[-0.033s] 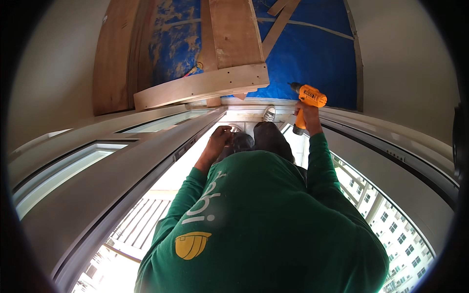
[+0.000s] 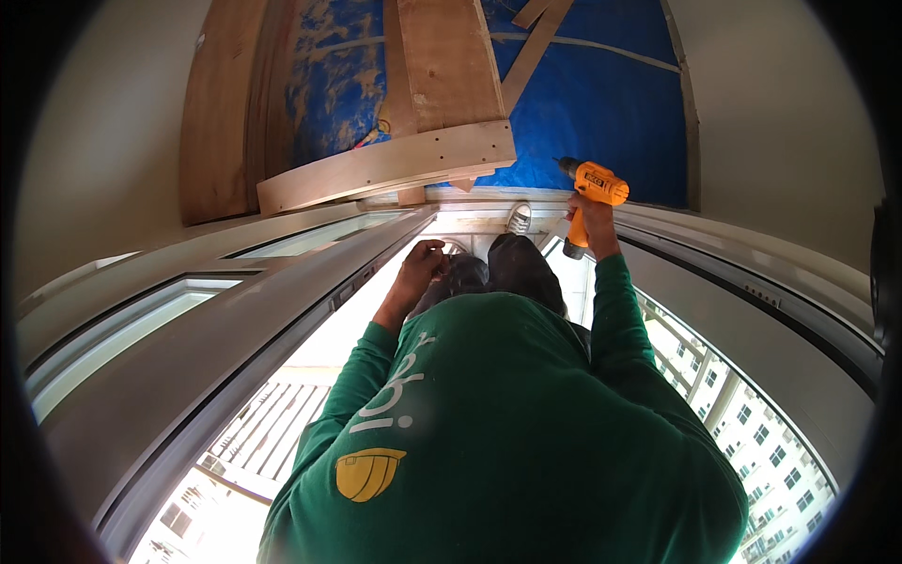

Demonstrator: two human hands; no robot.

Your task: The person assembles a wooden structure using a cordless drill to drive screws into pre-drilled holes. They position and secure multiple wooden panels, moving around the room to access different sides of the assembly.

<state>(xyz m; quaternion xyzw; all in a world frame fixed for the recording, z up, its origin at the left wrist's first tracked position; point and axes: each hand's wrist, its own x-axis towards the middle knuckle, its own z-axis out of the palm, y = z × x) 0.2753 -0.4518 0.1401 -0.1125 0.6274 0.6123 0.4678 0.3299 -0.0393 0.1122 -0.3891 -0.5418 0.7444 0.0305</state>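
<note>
My right hand (image 2: pixel 593 224) is wrapped round the grip of an orange cordless drill (image 2: pixel 602 183). The drill's dark chuck points away to the left, over the blue sheet, and the dark base of its handle shows below my hand. My left hand (image 2: pixel 419 271) is raised beside my left knee, with its fingers curled and drawn together. Whatever they may hold is too small or hidden to make out. Just ahead of both hands lies a pale wooden board (image 2: pixel 395 162) with dark holes along it, touching the end of a wider plank (image 2: pixel 449 66).
A blue sheet (image 2: pixel 601 103), dusty at the left, covers the floor ahead. Narrow wood strips (image 2: pixel 536 61) and a tall brown panel (image 2: pixel 216 113) lie beyond the threshold. Sliding door frames (image 2: pixel 272 371) flank me. A railing (image 2: pixel 272 423) and a building (image 2: pixel 789 470) show outside.
</note>
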